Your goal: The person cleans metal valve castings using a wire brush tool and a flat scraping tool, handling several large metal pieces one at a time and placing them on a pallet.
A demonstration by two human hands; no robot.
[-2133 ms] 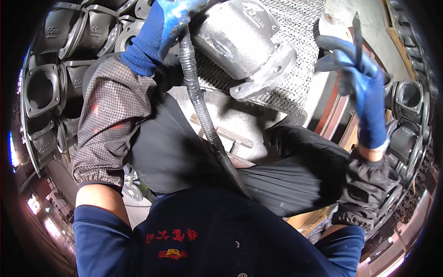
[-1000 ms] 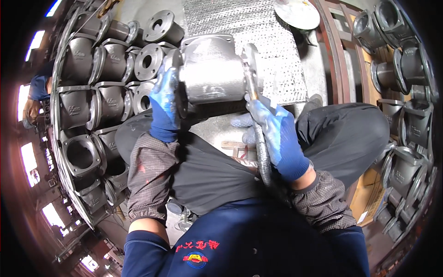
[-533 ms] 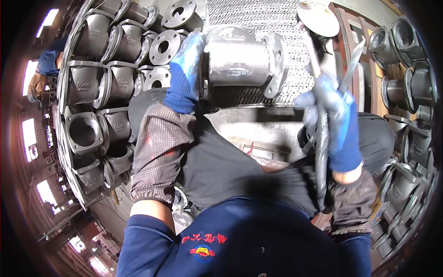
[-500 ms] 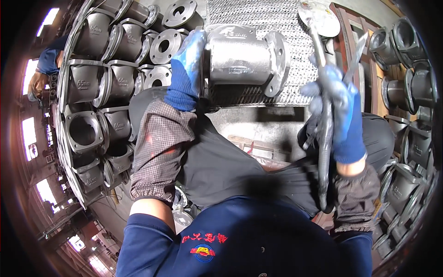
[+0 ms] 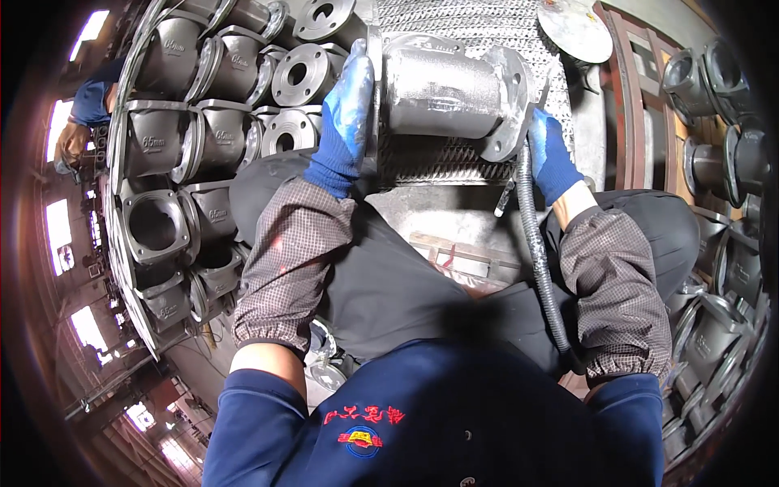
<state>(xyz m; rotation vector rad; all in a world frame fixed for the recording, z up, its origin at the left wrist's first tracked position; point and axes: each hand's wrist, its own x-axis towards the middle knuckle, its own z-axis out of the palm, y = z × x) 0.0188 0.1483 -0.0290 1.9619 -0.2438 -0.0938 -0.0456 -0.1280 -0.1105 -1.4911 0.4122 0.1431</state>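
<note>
A grey flanged metal valve body (image 5: pixel 442 89) lies sideways on a metal mesh work surface (image 5: pixel 430 166). My left hand (image 5: pixel 347 114), in a blue glove, grips its left flange, fingers stretched along the rim. At the other end, my gloved right hand (image 5: pixel 550 152) is closed round a hose-fed hand tool against the right flange (image 5: pixel 511 101). A pale, pointed piece (image 5: pixel 552 79) sticks up above that hand. The tool's body is mostly hidden, so its kind is unclear. From below the hand a ribbed grey hose (image 5: pixel 531 235) runs down over my right leg.
Similar castings (image 5: pixel 154 138) are stacked on a rack at left; more (image 5: pixel 718 325) stand at right. A round pale disc (image 5: pixel 576 31) sits at the mesh's far right, beside a reddish-brown frame (image 5: pixel 629 105). Another person's hand (image 5: pixel 73 142) shows at the far left.
My right hand has swung left and inward with the tool, from beside the work surface to the right flange. The valve body and my left hand appear slightly further right.
</note>
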